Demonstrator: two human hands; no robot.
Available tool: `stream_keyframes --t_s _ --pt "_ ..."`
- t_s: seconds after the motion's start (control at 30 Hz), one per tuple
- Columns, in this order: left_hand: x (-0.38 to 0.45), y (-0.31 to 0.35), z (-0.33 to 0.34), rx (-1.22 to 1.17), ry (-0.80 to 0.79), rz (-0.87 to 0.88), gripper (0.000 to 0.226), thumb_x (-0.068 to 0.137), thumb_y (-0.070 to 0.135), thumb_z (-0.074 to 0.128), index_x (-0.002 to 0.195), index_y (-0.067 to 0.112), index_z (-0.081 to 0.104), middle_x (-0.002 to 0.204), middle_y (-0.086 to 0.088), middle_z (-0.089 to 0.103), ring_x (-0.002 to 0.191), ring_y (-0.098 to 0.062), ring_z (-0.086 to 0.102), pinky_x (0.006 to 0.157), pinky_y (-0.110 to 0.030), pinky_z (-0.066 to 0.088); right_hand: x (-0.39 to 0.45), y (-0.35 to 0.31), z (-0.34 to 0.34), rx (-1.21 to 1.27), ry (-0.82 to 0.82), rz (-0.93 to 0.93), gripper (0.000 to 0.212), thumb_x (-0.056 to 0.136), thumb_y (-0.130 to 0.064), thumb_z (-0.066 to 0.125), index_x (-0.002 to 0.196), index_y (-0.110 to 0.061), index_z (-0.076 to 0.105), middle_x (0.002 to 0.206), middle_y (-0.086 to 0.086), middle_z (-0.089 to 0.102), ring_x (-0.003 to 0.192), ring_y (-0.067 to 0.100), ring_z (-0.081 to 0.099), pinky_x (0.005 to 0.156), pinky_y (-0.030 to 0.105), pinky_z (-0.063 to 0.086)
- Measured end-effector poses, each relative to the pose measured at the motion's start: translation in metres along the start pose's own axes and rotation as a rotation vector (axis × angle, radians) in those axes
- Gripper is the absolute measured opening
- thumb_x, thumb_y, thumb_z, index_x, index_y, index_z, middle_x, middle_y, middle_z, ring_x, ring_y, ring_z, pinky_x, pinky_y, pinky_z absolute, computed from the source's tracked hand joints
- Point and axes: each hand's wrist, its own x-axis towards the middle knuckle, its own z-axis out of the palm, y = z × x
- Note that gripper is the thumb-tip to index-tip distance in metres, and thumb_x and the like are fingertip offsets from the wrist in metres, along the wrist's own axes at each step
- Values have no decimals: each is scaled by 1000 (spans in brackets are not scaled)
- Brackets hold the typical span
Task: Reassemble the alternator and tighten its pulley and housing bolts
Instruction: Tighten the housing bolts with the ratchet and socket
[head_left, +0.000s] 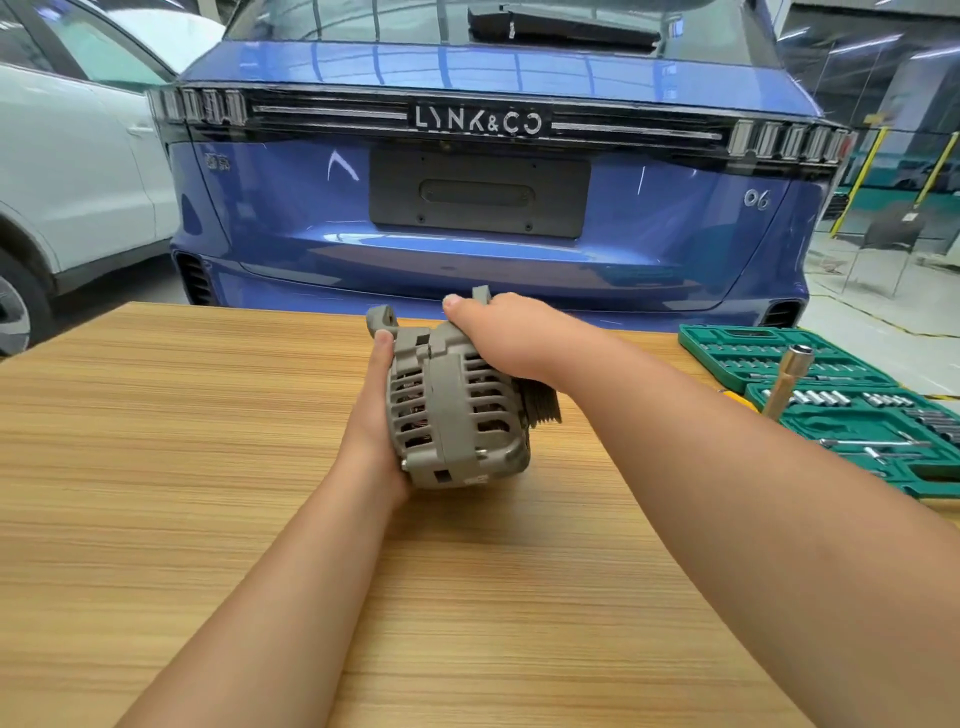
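**Alternator held in both hands above mid-table**

To your left, the wood-grain laminate tabletop (156, 441) runs bare to its left and far edges, giving open room on that side; a white car (67, 182) stands beyond it.

Your left hand (371, 415) cups the rear face of the grey cast-metal alternator with slotted vent ribs (452, 410), thumb up against the housing near a mounting lug, fingers hidden behind the body.

The alternator sits on edge at the table's middle; whether its lower rim touches the surface you cannot tell. Its dark grooved pulley (543, 405) faces right.

Your right hand (511, 338) wraps over the top of the housing, thumb pressed by the upper lug.

A glossy blue car tail (467, 249) stands close behind the far edge.

To your right, an open green moulded plastic socket case (831, 395) lies at the table's right edge, a metal socket tool (787, 382) upright in it.
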Motion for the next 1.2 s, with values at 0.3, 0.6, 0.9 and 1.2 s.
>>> stream_keyframes --t_s 0.3,0.6,0.9,1.2 --pt "6 1 -14 -147 62 -35 76 84 76 59 130 17 72 124 -16 74 114 -39 71 105 -57 52 12 -23 13 14 -22 106 79 95 -77 22 137 -19 55 121 6 63 102 25 57 83 41 41" --pt "16 1 -20 -110 97 -68 73 89 80 50 124 20 75 118 -14 76 107 -35 74 95 -50 58 -3 17 32 440 125 -51 46 89 -72 52 111 -33 66 99 -13 72 91 9 69 79 36 57" --pt "21 8 -23 -56 134 -127 57 91 67 62 116 17 75 110 -10 79 97 -32 77 84 -44 62 -23 30 51 242 394 -154 23 102 -46 49 88 -30 58 90 -9 60 85 5 53 66 26 39" --pt "21 9 -31 -80 28 -87 58 94 62 56 90 12 85 112 -19 77 95 -38 77 71 -51 63 -28 19 53 45 340 -15 40 99 -58 38 115 -24 53 109 1 53 102 25 50 79 39 41"
